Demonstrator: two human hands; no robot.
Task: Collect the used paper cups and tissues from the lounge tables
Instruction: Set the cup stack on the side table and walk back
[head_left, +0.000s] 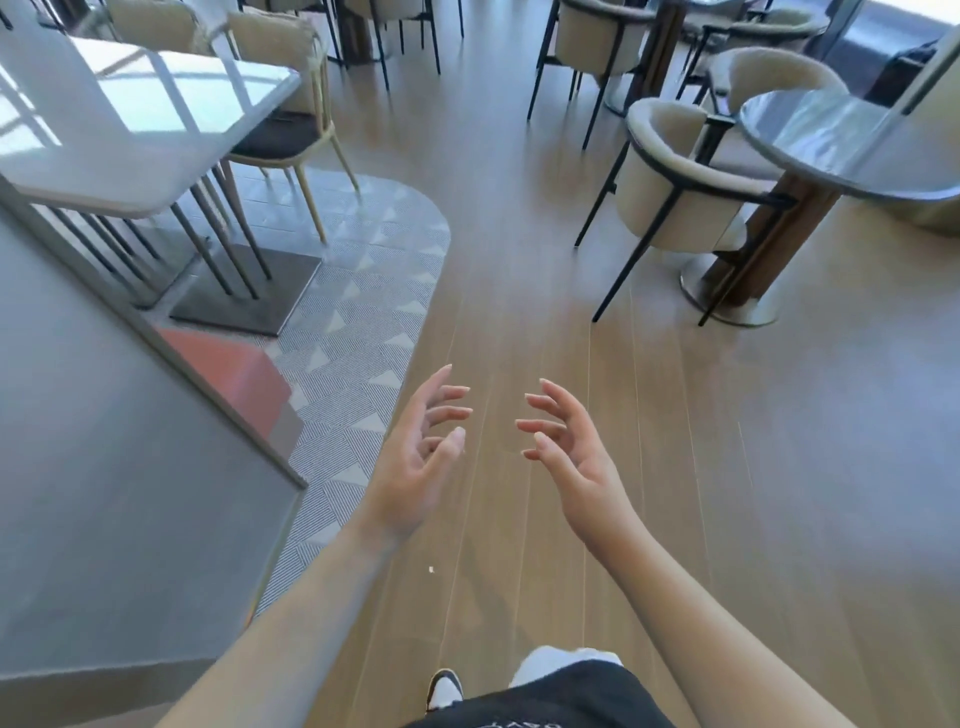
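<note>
1. The wood floor (519, 234) fills the middle of the view, running from 6 o'clock up to 12.
2. A grey counter (104, 493) takes the 8 to 9 o'clock side, with a patterned tile patch (363, 312) just beside it on the floor.
3. A white table (130, 140) stands at 10 o'clock, its glossy top mirroring window panes; a tan chair (280, 104) is tucked against its far edge.
4. A round table (857, 150) sits at 2 o'clock on a wooden post, with a cream chair (685, 187) drawn up at its near side.
5. More chairs and tables stand along 12 to 1 o'clock, too blurred to detail.
6. The left hand (415, 467) and right hand (576, 457) are held out over the floor near 6 o'clock, palms facing each other, fingers spread and loosely bent, apart and holding nothing.
7. A pale scrap (430, 570) lies on the floor under the left wrist; what it is cannot be told.
8. No cups or tissues show on either tabletop.
</note>
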